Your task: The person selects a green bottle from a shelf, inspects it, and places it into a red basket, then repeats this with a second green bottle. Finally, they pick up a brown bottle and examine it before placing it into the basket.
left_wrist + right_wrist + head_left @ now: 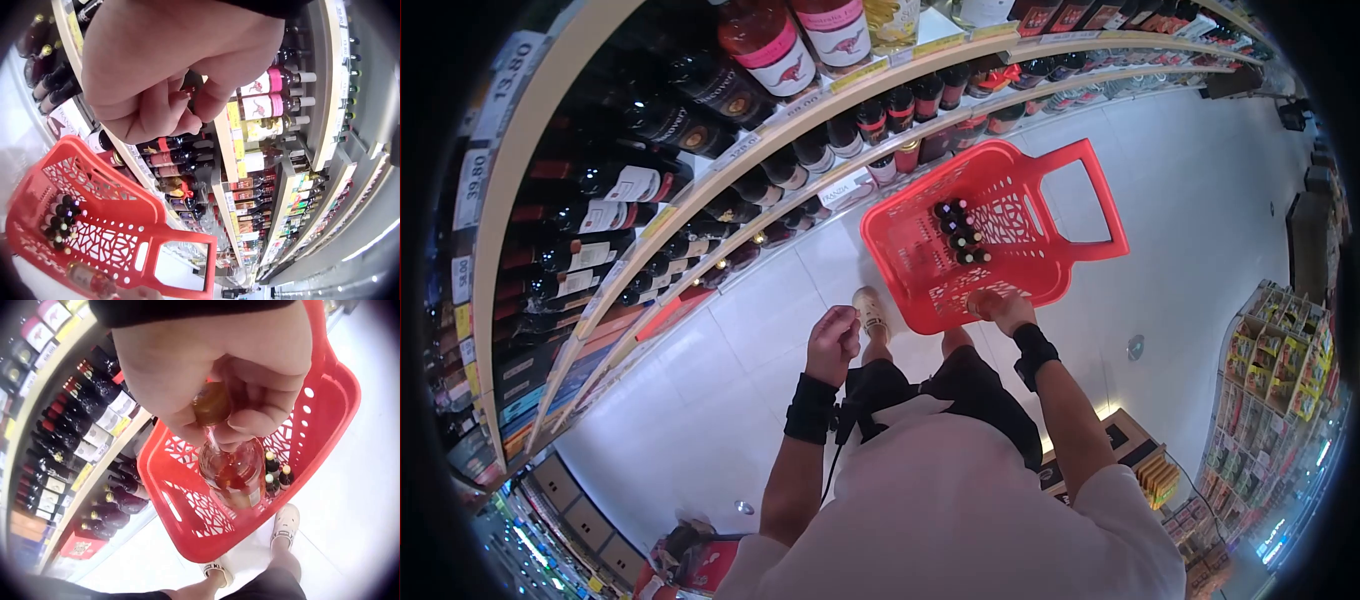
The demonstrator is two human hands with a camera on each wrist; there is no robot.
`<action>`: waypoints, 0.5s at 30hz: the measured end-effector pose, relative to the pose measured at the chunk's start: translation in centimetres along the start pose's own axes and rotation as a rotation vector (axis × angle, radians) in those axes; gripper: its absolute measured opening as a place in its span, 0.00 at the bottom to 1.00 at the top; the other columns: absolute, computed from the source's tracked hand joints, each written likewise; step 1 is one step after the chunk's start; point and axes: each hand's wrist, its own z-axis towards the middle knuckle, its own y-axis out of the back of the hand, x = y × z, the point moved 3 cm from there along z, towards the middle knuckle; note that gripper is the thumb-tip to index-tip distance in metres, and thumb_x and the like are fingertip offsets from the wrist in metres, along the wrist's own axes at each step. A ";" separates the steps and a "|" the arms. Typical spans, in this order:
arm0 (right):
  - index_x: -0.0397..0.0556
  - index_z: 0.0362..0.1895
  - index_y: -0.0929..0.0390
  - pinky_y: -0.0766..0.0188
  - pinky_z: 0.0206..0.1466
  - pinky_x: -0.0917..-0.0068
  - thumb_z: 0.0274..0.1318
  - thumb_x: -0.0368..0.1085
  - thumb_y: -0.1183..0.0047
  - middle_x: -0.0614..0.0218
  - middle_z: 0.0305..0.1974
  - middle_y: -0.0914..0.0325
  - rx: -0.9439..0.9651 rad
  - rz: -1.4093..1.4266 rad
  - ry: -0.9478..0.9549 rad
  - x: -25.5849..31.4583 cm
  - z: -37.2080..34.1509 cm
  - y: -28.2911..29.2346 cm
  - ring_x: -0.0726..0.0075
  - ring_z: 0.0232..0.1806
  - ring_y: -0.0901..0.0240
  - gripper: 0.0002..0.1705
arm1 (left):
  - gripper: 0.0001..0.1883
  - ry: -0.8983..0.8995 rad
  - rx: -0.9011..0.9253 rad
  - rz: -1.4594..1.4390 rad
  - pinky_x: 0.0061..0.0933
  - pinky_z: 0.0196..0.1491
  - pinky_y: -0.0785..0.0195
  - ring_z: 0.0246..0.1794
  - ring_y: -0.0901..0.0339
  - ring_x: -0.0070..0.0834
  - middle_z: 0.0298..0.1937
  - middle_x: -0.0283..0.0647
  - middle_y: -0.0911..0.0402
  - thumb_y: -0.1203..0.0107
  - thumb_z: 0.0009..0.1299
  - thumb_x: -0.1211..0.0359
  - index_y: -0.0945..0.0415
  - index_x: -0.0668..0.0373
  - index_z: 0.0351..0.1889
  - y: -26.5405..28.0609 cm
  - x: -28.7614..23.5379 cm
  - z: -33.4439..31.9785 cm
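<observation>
In the head view my right hand (1007,312) is over the near rim of a red shopping basket (1055,285). It grips a clear glass bottle (231,475) by the neck, just under the yellowish cap (211,406). Reddish colour shows through the glass, and the bottle hangs inside the basket in the right wrist view. Several small dark bottles (957,225) with pale and coloured caps stand grouped in the basket. My left hand (836,335) is in the air left of the basket, fingers loosely curled, holding nothing.
Shelves of wine bottles (840,35) curve along the left and far side, with price labels on the edges. The basket's tall handle (1112,215) points right. My foot in a light clog (870,310) is beside the basket. Snack racks (1265,370) stand at right.
</observation>
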 end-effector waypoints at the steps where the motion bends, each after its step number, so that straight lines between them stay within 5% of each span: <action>1: 0.38 0.40 0.21 0.24 0.48 0.52 0.50 0.45 0.45 0.41 0.37 0.20 0.042 -0.013 0.015 -0.2 0.3 -0.7 0.41 0.44 0.22 0.22 | 0.07 0.042 -0.037 0.039 0.16 0.20 0.54 0.17 0.44 0.13 0.25 0.29 0.31 0.49 0.73 0.65 0.29 0.58 0.39 -0.1 1.0 0.4; 15: 0.42 0.54 0.27 0.27 0.57 0.56 0.54 0.50 0.47 0.48 0.49 0.21 0.370 -0.015 -0.052 3.5 7.2 -7.9 0.48 0.54 0.24 0.29 | 0.09 0.277 -0.108 0.084 0.17 0.20 0.52 0.17 0.42 0.14 0.27 0.30 0.31 0.52 0.75 0.64 0.28 0.60 0.37 0.9 9.6 3.8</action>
